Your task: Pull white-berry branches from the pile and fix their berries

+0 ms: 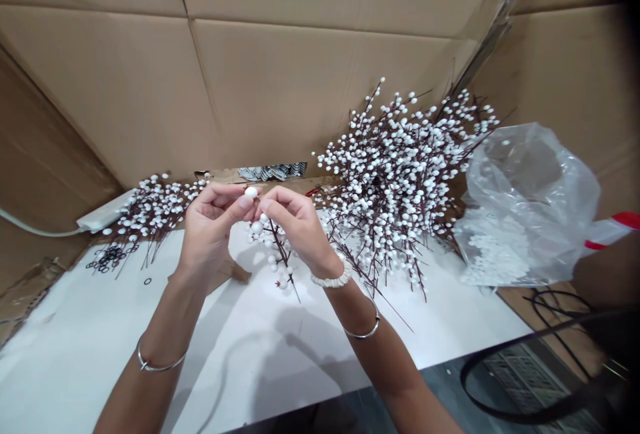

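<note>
My left hand (213, 227) and my right hand (295, 224) meet above the white tabletop (100, 334). A round white foam berry (251, 192) sits at their fingertips, pinched by my left hand. My right hand holds a short dark-stemmed berry sprig (275, 251) that hangs below the fingers. To the right lies a large heap of white berry branches (395, 181), close to my right wrist. A smaller heap of the same branches (153, 211) lies left of my left hand.
Several black rubber rings (107, 259) lie at the table's left. A clear plastic bag (525, 207) holds loose white berries. Cardboard sheets (300, 87) line the back and sides. A white power strip (103, 214) sits at left, and a black cable (530, 367) loops at lower right.
</note>
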Demonstrator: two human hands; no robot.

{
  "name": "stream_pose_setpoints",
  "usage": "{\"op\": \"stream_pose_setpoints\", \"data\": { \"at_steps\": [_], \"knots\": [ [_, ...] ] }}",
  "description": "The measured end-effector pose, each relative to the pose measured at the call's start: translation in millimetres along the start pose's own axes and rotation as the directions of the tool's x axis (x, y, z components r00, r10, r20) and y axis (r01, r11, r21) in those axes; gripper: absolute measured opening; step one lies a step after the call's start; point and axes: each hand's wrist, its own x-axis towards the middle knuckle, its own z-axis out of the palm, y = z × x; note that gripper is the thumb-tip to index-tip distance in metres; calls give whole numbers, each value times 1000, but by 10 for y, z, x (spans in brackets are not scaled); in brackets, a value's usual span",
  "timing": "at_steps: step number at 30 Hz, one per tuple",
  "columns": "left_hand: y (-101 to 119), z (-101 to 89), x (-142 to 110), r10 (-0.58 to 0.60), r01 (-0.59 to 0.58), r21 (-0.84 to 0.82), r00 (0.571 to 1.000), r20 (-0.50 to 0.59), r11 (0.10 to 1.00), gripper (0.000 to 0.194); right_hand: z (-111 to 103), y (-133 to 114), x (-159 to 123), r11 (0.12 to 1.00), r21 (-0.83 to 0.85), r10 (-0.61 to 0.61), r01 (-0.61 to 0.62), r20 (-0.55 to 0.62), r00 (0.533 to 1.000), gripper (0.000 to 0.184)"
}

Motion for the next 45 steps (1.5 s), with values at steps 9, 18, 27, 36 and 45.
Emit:
{"op": "stream_pose_setpoints", "data": {
  "at_steps": [9, 18, 27, 36, 45],
  "knots": [
    [-7, 6, 10, 1, 0, -16, 1000, 16, 1000, 27, -3, 19, 11, 1000, -1, -13, 13, 2, 1000, 20],
    [-50, -25, 22, 13, -14, 16, 999, 31, 1000, 25, -5, 21, 33, 999, 43, -31, 31, -5, 1000, 20],
    [-71, -23, 43, 2, -3, 11, 1000, 31, 1000, 27, -20, 39, 33, 999, 20, -29, 29, 4, 1000, 20],
    [-23, -87, 47, 15, -13, 121, 1000, -17, 993, 27, -34, 3, 45, 1000, 8, -6, 5, 56, 998, 17],
    [-20, -95, 65, 75, -79, 90, 996, 48, 993, 24, -18, -49, 22, 1000, -8, -6, 7, 60, 998, 16]
  ]
}}
